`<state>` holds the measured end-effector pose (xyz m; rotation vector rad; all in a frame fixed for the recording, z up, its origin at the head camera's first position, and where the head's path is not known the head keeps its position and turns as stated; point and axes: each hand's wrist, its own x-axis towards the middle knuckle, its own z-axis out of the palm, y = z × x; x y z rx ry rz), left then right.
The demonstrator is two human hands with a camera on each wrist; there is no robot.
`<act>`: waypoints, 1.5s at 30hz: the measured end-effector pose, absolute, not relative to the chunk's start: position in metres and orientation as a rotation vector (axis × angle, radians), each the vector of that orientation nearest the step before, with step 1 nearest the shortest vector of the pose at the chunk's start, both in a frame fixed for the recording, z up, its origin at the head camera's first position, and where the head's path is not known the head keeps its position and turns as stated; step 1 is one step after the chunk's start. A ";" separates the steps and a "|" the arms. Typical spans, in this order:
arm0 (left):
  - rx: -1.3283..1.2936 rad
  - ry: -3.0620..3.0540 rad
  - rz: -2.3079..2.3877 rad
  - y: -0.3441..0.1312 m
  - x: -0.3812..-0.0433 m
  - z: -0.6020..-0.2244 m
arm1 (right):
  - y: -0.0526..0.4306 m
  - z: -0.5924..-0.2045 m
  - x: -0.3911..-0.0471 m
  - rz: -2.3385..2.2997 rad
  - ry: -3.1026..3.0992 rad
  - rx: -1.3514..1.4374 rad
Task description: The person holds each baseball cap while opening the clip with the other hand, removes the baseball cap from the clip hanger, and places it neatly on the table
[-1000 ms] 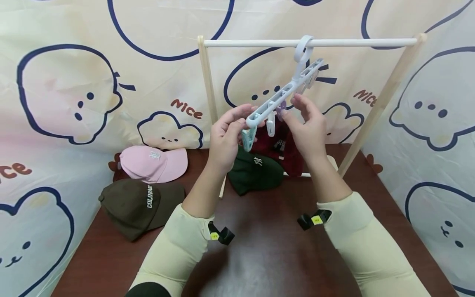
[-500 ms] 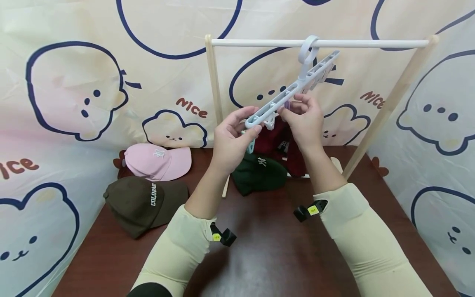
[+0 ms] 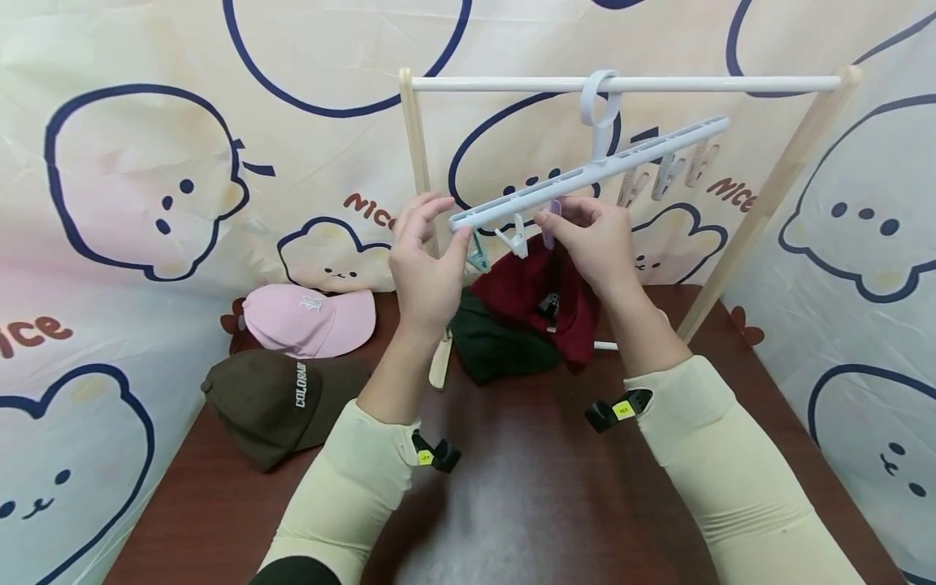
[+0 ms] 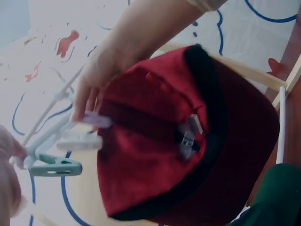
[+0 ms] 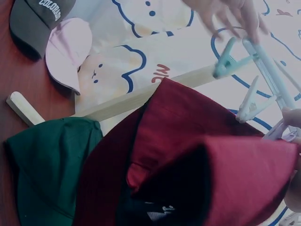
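Note:
A white hanger [image 3: 541,191] with small coloured clips hangs by its hook from the rack's bar. My right hand [image 3: 595,244] pinches the purple clip [image 3: 552,223] under its middle. A maroon cap [image 3: 526,284] hangs at that clip below my right fingers, its inside facing the left wrist view. My left hand [image 3: 427,272] is at the hanger's left end, thumb tip right at the end and fingers extended. Beside it dangle a teal clip [image 3: 478,256] and a white clip [image 3: 515,240]. Several more clips [image 3: 665,175] hang along the right half.
The rack has a white bar [image 3: 731,84] and wooden posts [image 3: 768,203]. A dark green cap [image 3: 504,349] lies on the brown table [image 3: 504,487] beneath the maroon one. At the left lie a pink cap [image 3: 307,321] and an olive-brown cap [image 3: 266,402]. A patterned cloth stands behind.
The hanger has turned about its hook, its near end swinging left and its far end right. My left fingers have loosened from its end. The maroon cap shows more now, overlapping the green cap.

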<state>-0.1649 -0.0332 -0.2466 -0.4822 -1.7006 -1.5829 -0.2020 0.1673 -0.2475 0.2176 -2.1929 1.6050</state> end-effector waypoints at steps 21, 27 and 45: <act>-0.813 -2.232 -1.334 0.013 -0.165 -0.270 | 0.159 -0.235 -0.190 1.370 -2.260 0.370; -0.798 -2.344 -1.194 0.015 -0.179 -0.273 | 0.172 -0.241 -0.205 1.462 -2.310 0.361; -0.757 -2.562 -1.137 0.015 -0.202 -0.252 | 0.185 -0.235 -0.212 1.991 -2.232 0.401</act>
